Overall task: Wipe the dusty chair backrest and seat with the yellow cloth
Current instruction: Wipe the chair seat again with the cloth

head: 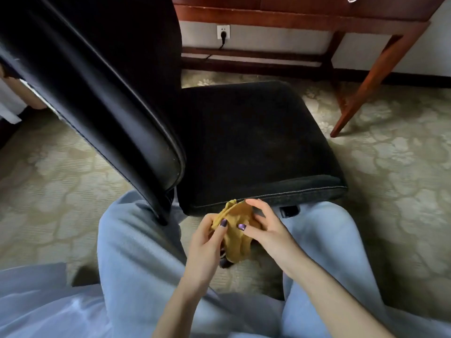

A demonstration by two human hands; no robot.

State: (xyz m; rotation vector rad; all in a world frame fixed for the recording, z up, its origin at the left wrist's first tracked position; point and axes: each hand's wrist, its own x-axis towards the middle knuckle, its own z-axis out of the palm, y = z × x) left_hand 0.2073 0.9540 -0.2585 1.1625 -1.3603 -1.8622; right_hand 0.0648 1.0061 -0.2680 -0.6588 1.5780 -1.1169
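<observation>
Two hands hold the yellow cloth (238, 237) just below the near edge of the chair's seat (249, 142)
A patterned pale carpet (390, 167) fills the floor; on it stands the black chair, its glossy backrest (97, 81) looming at upper left, the dark fabric seat to the right of it, and a reddish wooden desk (305, 20) against the wall beyond. The person's legs in pale blue trousers (136, 252) flank the seat's near corner. The left hand (205, 250) pinches the crumpled cloth with thumb on top, the right hand (266, 230) grips its other side, fingers curved over the upper edge. A plugged wall socket (223, 32) shows under the desk
</observation>
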